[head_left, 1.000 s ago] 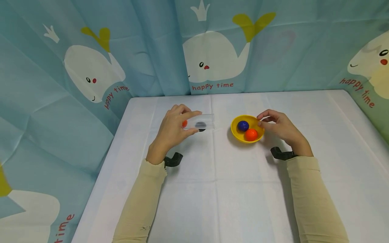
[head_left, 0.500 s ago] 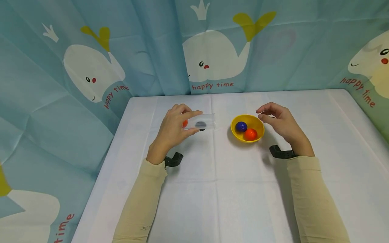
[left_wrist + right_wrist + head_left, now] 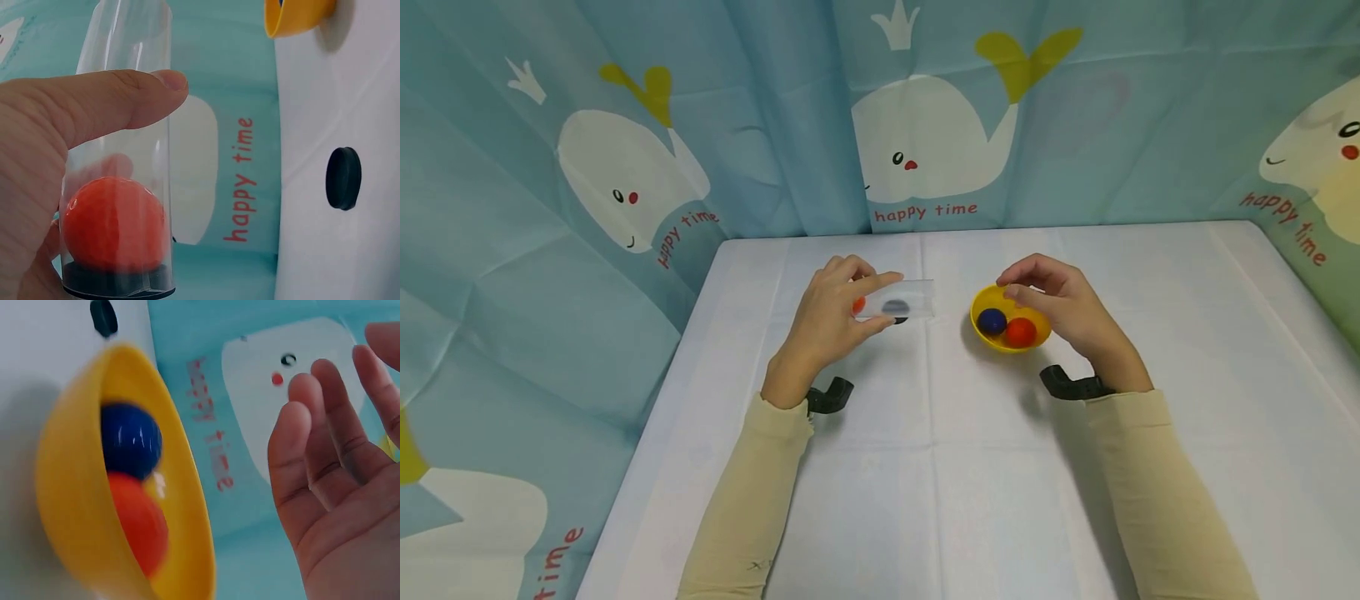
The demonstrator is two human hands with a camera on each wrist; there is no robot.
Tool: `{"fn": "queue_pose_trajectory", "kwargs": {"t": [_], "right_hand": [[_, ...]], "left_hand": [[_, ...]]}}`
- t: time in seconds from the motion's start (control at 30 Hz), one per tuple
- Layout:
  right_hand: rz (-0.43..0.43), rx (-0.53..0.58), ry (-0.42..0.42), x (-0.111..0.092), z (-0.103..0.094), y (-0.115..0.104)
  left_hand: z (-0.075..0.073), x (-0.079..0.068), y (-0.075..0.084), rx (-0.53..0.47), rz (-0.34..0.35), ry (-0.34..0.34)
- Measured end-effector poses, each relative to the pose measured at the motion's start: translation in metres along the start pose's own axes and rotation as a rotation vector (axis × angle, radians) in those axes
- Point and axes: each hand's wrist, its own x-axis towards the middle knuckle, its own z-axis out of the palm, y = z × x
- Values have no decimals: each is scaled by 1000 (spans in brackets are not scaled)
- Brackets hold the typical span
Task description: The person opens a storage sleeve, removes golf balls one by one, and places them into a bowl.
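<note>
My left hand grips a clear plastic tube between thumb and fingers. Inside its lower end sits an orange ball, above a black base. The tube lies sideways in the head view. On the table below it is a round black cap, seen partly through the plastic in the head view. A yellow bowl holds a blue ball and an orange-red ball. Over the bowl's far right rim hovers my right hand, fingers loosely bent and nothing in them.
A white cloth covers the table. Behind it and along the left hangs a blue curtain with whale prints. Each wrist wears a black camera mount, the left mount and the right mount.
My right hand rose off the bowl's right rim and then moved left over the bowl. The blue ball shifted slightly left inside it. My left hand and the tube stay nearly still.
</note>
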Motion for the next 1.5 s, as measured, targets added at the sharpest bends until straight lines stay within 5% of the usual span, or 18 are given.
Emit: {"fn": "queue_pose_trajectory", "kwargs": {"t": [0.33, 0.63, 1.1, 1.5], "right_hand": [[-4, 147, -87, 7, 42, 4], [-95, 352, -45, 10, 75, 12], [-66, 297, -16, 8, 86, 14], [-54, 395, -11, 10, 82, 12]], "left_hand": [[0, 2, 5, 32, 29, 15], [1, 2, 5, 11, 41, 38], [3, 2, 6, -2, 23, 2], [-1, 0, -1, -108, -51, -7]]}}
